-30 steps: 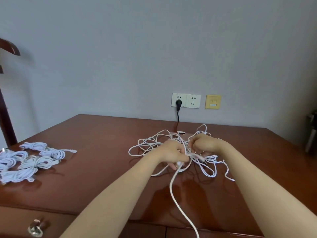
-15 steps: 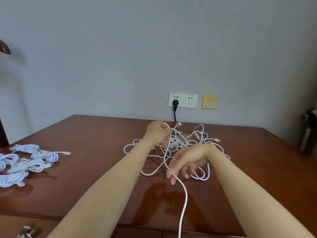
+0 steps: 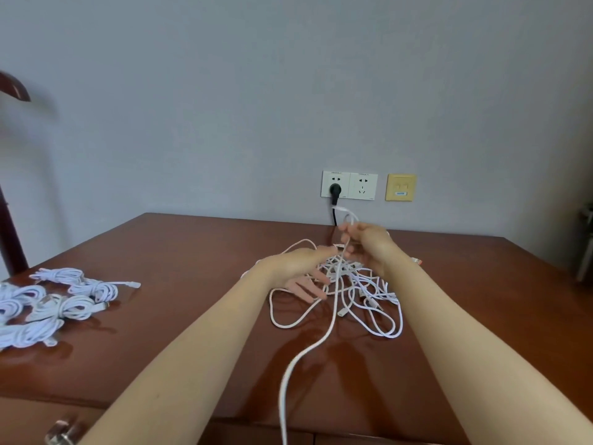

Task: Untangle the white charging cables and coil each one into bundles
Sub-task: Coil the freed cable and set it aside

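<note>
Thin white charging cables (image 3: 345, 274) lie tangled on brown wooden tabletop (image 3: 179, 258). Right hand (image 3: 369, 248) pinches one strand; left hand (image 3: 296, 268) fingers splayed.

Glossy polished wood table (image 3: 160, 316); smooth white plastic-looking cables (image 3: 369, 293).

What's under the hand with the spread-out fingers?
White cable loops of the tangle poke out beneath the left hand, lying on the brown table. The strands right under its palm are covered, so whether it touches them is unclear.
</note>
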Available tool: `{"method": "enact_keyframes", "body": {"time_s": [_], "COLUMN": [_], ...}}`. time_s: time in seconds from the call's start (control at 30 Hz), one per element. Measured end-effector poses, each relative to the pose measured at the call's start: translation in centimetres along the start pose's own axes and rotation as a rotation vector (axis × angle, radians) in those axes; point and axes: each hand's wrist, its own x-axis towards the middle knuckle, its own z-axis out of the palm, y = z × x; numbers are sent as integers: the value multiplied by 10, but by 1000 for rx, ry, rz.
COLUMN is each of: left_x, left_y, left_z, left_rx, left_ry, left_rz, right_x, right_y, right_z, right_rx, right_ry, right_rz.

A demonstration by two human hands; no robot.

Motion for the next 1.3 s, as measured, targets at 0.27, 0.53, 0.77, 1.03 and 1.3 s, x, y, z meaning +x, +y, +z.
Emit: {"method": "enact_keyframes", "body": {"time_s": [0.27,0.53,0.77,1.03,1.3], "left_x": [-5,14,25,20,15], "left_y": [-7,-12,-11,-8,-13], "left_z": [5,34,40,32,34], "left_rx": [236,209,89,177,192], "left_ry": [-244,-104,56,286,-143], "left_rz": [-112,-46,-10,171,239], "right_x": [9,15,16,14,17], "right_y": [0,7,7,1,-3], "right_z": [-16,-19,-20,-19,-20], "right_rx": [331,491,553,768,891], "right_ry": [333,394,325,284,308], "right_rz": [-10,25,40,62,-6]}}
